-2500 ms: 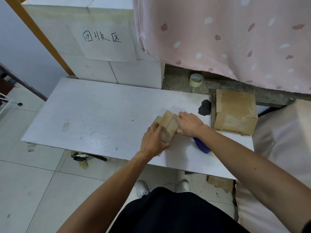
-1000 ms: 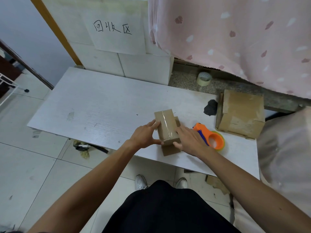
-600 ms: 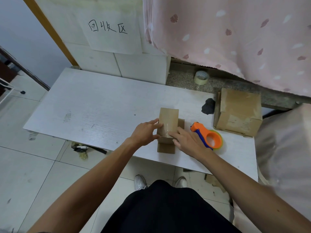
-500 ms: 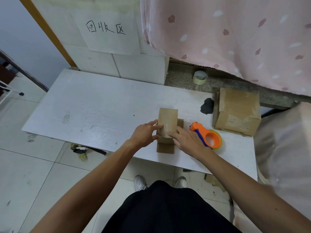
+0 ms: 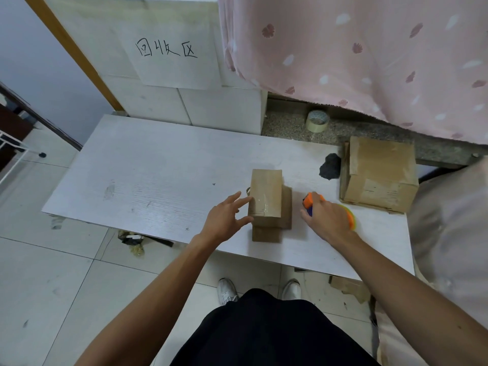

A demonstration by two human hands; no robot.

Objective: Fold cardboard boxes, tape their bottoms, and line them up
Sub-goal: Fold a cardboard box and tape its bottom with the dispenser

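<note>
Item: small cardboard box (image 5: 266, 195) on white table (image 5: 158, 180), two bare hands attending.

The box stood upright near the table's front edge, with a clear tape strip running over its top and loose flaps splayed flat at its base. The left hand (image 5: 226, 220) was wide and relaxed with fingers spread, its index tip and thumb tip at the box's left face and gripping nothing. The right hand (image 5: 328, 220) lay apart from the box, fingers bent over the orange tape dispenser (image 5: 311, 199) just right of it; whether they had closed on it could not be told. A larger cardboard box (image 5: 377, 173) stood at the table's far right corner, a black lump (image 5: 330, 166) touching its left side. A tape roll (image 5: 317, 121) sat on the stone ledge (image 5: 285, 125) behind, under a pink curtain (image 5: 356, 56).
</note>
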